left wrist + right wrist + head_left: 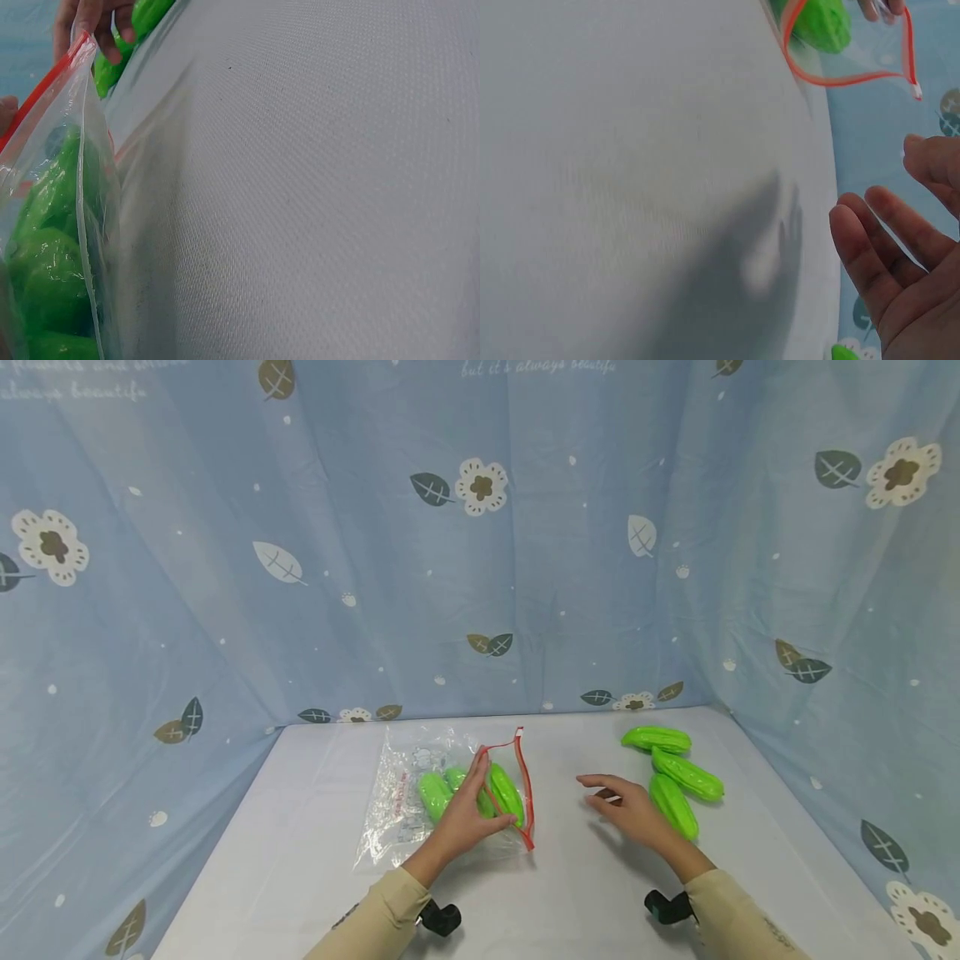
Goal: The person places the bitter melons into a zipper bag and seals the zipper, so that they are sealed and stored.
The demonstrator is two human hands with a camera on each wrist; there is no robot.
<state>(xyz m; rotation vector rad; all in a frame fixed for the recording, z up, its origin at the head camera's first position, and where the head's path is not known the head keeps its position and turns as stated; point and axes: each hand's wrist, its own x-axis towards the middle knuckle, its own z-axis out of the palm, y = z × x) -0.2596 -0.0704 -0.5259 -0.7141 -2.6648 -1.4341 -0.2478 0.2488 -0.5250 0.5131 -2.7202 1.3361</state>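
Note:
A clear zip bag (378, 814) with a red zip edge lies on the table, its mouth gaping to the right. Inside are several bright green, elongated toy vegetables (507, 795) resembling bitter melons. My left hand (463, 814) holds the upper layer of the bag at its mouth, thumb and fingers spread along the red edge; part of the grip is hidden. My right hand (630, 810) hovers over the table between the bag and three more green vegetables (688, 774). Its fingers are loosely bent with nothing between them, as the right wrist view also shows.
The white table (300, 860) ends at a blue curtain (390, 568) printed with leaves and flowers, which hangs behind and along both sides. Black wrist-mounted devices (441, 918) sit below both forearms. The three loose vegetables lie close together at the right, touching or nearly so.

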